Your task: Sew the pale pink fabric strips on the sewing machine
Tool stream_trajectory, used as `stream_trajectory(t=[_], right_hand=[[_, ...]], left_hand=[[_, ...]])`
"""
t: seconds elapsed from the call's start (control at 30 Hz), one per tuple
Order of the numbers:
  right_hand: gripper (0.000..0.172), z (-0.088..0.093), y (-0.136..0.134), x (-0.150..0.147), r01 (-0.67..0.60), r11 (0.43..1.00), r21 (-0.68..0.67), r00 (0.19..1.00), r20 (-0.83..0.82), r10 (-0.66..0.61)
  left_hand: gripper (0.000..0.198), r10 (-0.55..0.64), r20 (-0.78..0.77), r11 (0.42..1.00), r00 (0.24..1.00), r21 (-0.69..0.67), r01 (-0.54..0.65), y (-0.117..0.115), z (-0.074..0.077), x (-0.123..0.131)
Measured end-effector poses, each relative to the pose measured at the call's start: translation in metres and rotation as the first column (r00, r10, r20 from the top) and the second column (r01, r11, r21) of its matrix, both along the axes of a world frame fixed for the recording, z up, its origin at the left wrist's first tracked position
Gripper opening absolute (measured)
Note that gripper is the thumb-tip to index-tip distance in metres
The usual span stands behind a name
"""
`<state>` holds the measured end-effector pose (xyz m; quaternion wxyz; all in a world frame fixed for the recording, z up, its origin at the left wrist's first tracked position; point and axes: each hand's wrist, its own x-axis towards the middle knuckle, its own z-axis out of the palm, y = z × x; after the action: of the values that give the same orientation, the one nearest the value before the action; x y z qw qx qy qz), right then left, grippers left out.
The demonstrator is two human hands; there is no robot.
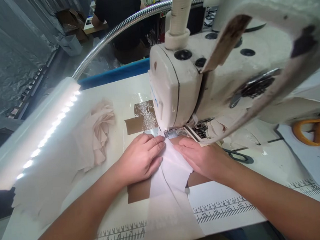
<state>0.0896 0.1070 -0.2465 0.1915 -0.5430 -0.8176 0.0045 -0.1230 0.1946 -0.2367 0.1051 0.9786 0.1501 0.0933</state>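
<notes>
Both left hand (140, 158) and right hand (201, 157) flatten fabric (174, 176) beside presser foot (173, 133).

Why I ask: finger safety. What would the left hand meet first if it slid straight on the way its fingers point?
Probably the presser foot, which sits just past the fingertips of the left hand.

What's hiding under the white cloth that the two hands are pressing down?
A brown patch on the white table peeks out either side of the thin white cloth. The left hand and right hand press it flat; what lies beneath them is covered.
</notes>
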Motion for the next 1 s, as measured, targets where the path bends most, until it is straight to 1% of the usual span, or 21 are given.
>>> stream_trajectory(t=[0.2, 0.4, 0.53, 0.63, 0.73, 0.83, 1.0], right_hand=[[0.022, -0.002, 0.003, -0.002, 0.0, 1.0, 0.011, 1.0, 0.019, -0.001], [0.028, 0.003, 0.003, -0.004, 0.003, 0.999, -0.034, 1.0, 0.009, -0.003], [0.031, 0.003, 0.003, -0.001, -0.029, 0.998, -0.052, 0.999, 0.014, 0.03], [0.032, 0.003, 0.002, 0.0, -0.031, 0.999, -0.028, 0.999, 0.037, 0.032], [0.032, 0.001, 0.0, -0.001, -0.02, 1.0, 0.003, 0.998, 0.054, 0.019], [0.031, -0.001, -0.001, -0.002, -0.002, 1.0, 0.021, 0.998, 0.064, 0.001], [0.03, -0.001, -0.002, -0.004, 0.003, 1.0, 0.013, 0.998, 0.066, -0.004]], left_hand=[[0.038, -0.006, -0.008, 1.0, 1.0, 0.013, 0.006, 0.009, 0.001, -0.004], [0.047, -0.014, 0.016, 1.0, 1.0, 0.024, 0.014, 0.015, -0.002, -0.008], [0.042, -0.038, 0.056, 0.998, 0.998, 0.046, 0.036, 0.01, -0.002, -0.007], [0.042, -0.045, 0.04, 0.997, 0.998, 0.07, 0.043, 0.002, -0.001, -0.005], [0.039, -0.023, 0.016, 0.995, 1.0, 0.099, 0.022, -0.003, 0.001, -0.003], [0.036, -0.021, 0.023, 0.994, 1.0, 0.11, 0.018, -0.004, 0.002, -0.003], [0.034, -0.074, 0.052, 0.991, 0.996, 0.115, 0.067, 0.0, 0.001, -0.005]])
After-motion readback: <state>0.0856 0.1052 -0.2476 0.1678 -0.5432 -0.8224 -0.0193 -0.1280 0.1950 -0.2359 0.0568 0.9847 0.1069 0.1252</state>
